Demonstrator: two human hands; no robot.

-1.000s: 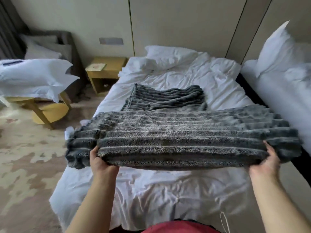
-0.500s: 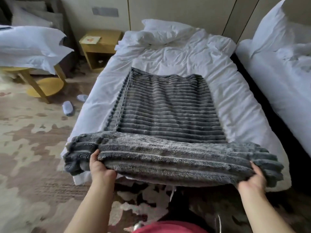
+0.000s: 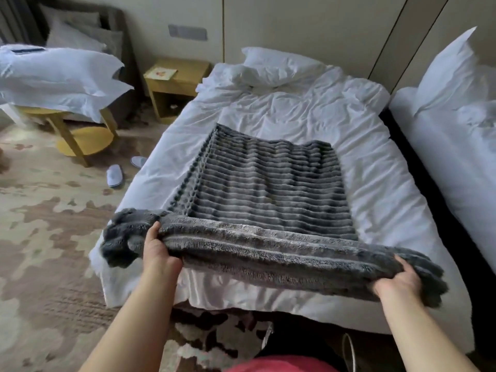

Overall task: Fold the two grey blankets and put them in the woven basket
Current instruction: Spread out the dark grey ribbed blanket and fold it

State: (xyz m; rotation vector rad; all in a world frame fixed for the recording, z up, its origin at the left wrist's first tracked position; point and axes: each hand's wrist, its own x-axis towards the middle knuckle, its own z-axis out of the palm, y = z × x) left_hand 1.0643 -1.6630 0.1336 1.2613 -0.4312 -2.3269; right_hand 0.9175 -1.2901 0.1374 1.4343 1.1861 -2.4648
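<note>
A grey ribbed blanket (image 3: 268, 183) lies flat on the white bed (image 3: 375, 189), folded into a long strip running from the bed's middle to its foot. Its near end is a thick doubled edge (image 3: 268, 256), lifted above the foot of the bed. My left hand (image 3: 158, 251) grips that edge near its left corner. My right hand (image 3: 397, 280) grips it near the right corner, fingers tucked under the fabric. Only one blanket is plainly visible, and no woven basket is in view.
A second white bed (image 3: 451, 146) with a pillow stands at the right across a dark gap. A yellow nightstand (image 3: 174, 84) sits at the bed's head. At the left are a yellow round table (image 3: 80, 135) with pillows and white slippers (image 3: 115, 175) on patterned carpet.
The held edge has come down and back toward the foot of the bed, so the blanket now lies stretched out flat. Both hands keep their grip on the near edge.
</note>
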